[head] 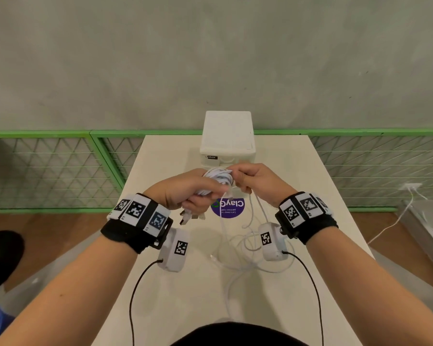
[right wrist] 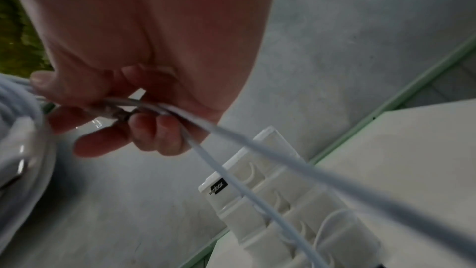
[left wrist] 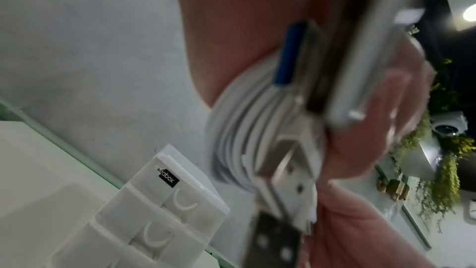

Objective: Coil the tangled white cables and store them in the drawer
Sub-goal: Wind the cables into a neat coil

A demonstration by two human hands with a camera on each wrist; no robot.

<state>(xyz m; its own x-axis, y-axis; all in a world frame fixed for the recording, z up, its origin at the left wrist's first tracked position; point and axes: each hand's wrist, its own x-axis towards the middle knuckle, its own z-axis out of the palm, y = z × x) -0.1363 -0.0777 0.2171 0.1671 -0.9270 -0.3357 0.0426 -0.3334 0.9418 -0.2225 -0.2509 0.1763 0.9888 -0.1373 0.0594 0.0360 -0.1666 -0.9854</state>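
Grey wall and green mesh fence behind your white table (head: 160, 290), drawer unit (head: 227, 138) at its far edge, your left hand (head: 185, 193) clenched around the coiled white cables (head: 219, 177), your right hand (head: 258, 182) pinching a loose cable strand (right wrist: 257, 140) beside the coil, slack trailing onto the table.

The person is wearing no sleeves; both forearms are showing bare down to the wrists. Each wrist is carrying a black fabric strap. The left wrist strap (head: 133, 231) is bearing a curved row of white plates, each printed with a black-and-white square marker. The right wrist strap (head: 310, 222) is carrying the same kind of marker plates. A white camera housing is hanging under each wrist, the left camera housing (head: 176, 249) and the right camera housing (head: 273, 242) each showing one square marker. A thin black cable (head: 135, 290) is running from each housing back toward the torso. A dark garment (head: 238, 335) is covering the torso.
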